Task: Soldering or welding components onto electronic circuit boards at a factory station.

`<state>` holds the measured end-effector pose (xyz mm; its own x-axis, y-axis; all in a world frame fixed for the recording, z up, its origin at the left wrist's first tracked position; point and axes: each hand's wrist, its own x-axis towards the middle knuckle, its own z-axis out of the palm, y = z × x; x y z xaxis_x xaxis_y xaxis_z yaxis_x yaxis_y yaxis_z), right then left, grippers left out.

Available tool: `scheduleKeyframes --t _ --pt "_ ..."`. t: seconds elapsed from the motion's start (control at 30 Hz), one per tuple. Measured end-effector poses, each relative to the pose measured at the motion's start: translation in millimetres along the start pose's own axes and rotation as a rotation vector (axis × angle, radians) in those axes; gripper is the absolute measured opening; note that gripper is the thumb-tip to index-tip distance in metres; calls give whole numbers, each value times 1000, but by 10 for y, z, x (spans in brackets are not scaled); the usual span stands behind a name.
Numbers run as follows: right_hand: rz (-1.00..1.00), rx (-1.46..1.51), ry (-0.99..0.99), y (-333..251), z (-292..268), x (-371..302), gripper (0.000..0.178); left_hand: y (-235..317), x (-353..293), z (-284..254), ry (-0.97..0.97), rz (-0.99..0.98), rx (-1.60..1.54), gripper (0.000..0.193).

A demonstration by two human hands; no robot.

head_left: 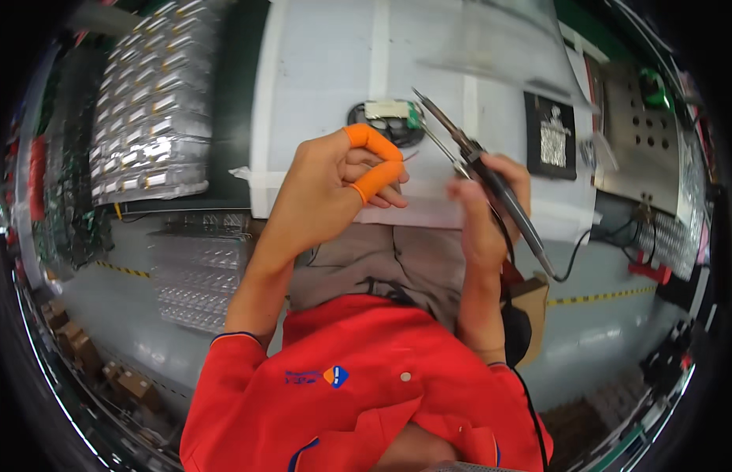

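Left hand (338, 177) raised over the near edge of the bench (319, 71), fingers curled inward, orange cots (374, 161) on two fingertips. Grip pressed together, thumb against the curled fingers; whether anything thin sits pinched between them, cannot tell. A fine red wire (411, 155) showing just beyond the fingertips.

Right hand (492, 200) wrapped around a soldering iron (496, 185), held like a pen, grip pinching its dark handle. Metal tip (423, 98) angled up and left, ending just beside the small part (389, 114) lying on the bench. Cord (574, 256) trailing from the handle's rear end, down over the bench edge to the right.

Small part: a pale block with a green end, resting on a dark round holder (382, 126), near the middle of the white bench sheet, just beyond both hands, touched by neither.

Further right on the bench, a black pad (551, 134) with a silvery piece on it, then a perforated metal plate (645, 145). To the left, stacked clear trays (150, 102) filled with rows of small parts, more trays (197, 271) lower down beside the left forearm. Red jacket (358, 393) filling the lower middle of the view.
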<state>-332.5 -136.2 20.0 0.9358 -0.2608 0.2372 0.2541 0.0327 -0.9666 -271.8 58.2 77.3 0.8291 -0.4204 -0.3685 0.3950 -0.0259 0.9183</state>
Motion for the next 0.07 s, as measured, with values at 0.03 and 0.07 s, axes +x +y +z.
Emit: scheduleKeyframes --t 0.03,0.07 --pt "33 -41 4 0 48 -16 31 -30 21 35 -23 -6 8 11" --pt "48 -15 -58 4 76 9 41 -50 27 48 -40 -29 16 13"
